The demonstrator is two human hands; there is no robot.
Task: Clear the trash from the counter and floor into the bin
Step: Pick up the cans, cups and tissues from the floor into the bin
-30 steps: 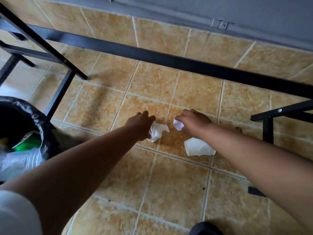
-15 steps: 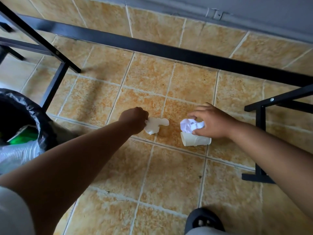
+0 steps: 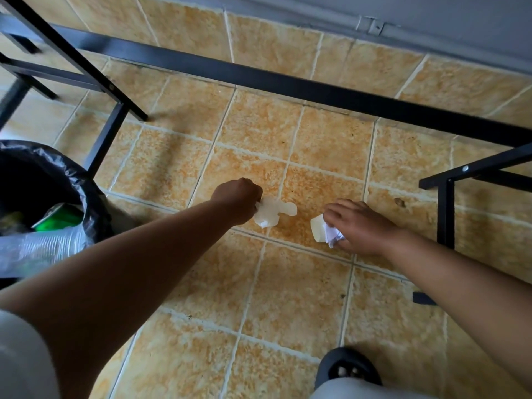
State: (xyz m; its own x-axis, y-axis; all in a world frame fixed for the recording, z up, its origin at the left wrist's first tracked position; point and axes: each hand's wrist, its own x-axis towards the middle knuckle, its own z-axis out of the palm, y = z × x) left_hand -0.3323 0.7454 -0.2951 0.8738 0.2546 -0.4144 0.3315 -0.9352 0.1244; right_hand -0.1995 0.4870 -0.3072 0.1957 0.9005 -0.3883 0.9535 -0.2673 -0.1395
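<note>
Both arms reach down to the orange tiled floor. My left hand (image 3: 236, 199) is closed on the edge of a flattened white paper scrap (image 3: 273, 212) that lies on the tiles. My right hand (image 3: 359, 223) holds a crumpled white paper ball (image 3: 333, 234) and its fingers rest over a white paper cup (image 3: 317, 228) lying on its side. The bin (image 3: 72, 180), lined with a black bag, stands at the left and holds a clear plastic cup and green packaging.
Black metal table frames cross the floor: a long bar (image 3: 288, 82) at the back, legs at the left (image 3: 106, 139) and right (image 3: 444, 214). A grey wall (image 3: 431, 15) runs behind. My dark shoe (image 3: 348, 367) is at the bottom.
My right hand has moved down onto the cup with the paper ball in it. My left hand has closed on the flat paper scrap. The view has shifted slightly.
</note>
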